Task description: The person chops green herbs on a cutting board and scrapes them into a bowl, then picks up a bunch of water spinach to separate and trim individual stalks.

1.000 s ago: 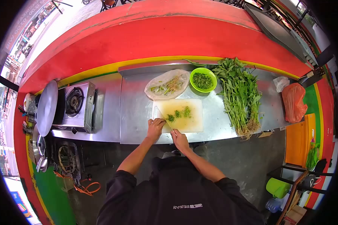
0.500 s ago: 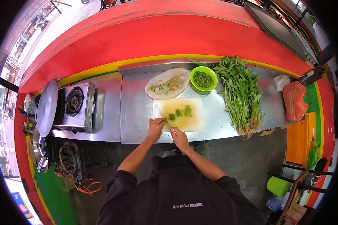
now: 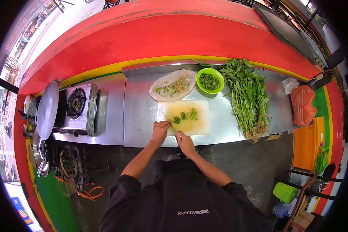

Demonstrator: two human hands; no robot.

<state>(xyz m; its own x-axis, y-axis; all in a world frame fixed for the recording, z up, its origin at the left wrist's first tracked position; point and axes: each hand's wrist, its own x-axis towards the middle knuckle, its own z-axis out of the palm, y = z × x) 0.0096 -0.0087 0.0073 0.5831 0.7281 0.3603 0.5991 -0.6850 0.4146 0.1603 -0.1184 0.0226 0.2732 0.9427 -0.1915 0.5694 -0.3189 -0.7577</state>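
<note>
- Barely anything has moved since the earlier frame: the view has shifted slightly, and both hands keep nearly the same places at the lower left of the cutting board.
- Right hand, just below the frame's centre, is closed round the handle of a knife; its blade slants toward the upper left, probably so that the cutting edge meets the board beside the other hand.
- Left hand has its fingers bent close by the blade, likely to steady something; whether they grip any greens, I cannot tell.
- Chopped greens lie in small heaps on the board, right of the blade, which seems to leave the knife room.
- Above the board, the green bowl holds cut leaves beside a plastic bag with stalks and roots, both seemingly within easy reach.
- Right of centre, a leafy bundle lies roots downward, apart from the board, perhaps to keep whole stems separate.
</note>
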